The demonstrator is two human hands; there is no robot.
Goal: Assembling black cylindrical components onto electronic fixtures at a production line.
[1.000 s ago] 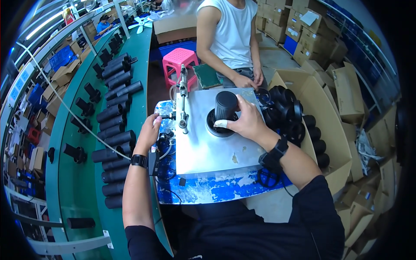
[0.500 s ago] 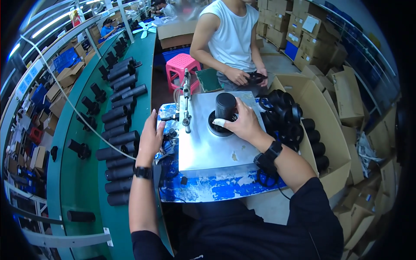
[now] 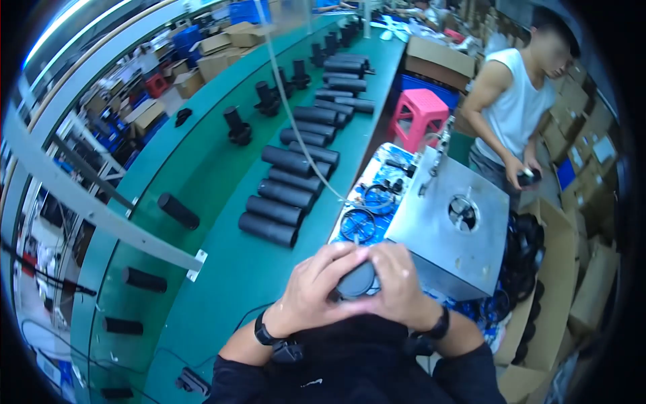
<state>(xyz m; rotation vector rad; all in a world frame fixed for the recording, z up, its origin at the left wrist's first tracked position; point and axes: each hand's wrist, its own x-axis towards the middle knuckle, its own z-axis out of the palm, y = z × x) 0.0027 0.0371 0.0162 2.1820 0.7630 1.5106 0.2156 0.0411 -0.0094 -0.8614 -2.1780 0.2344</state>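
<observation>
Close to my body, both hands grip a black cylinder (image 3: 356,279), its round end facing up. My left hand (image 3: 311,288) wraps round one side and my right hand (image 3: 401,286) round the other, fingers meeting over the far side. Beyond my right hand stands a silver metal box (image 3: 434,239). A round opening (image 3: 463,213) in its top shows metal parts inside; no black cylinder stands there now. What part of the cylinder lies beneath my hands is hidden.
Black tubes (image 3: 286,185) lie in a row on the green bench (image 3: 208,269) at left. A blue, paint-worn table (image 3: 340,232) carries the box. At right are black rings (image 3: 526,252) and a carton (image 3: 555,269). Across stands a person (image 3: 515,101) holding a black part.
The black cylinder has left the metal box's top and come toward my body. My left hand has joined my right on it. The view has turned left.
</observation>
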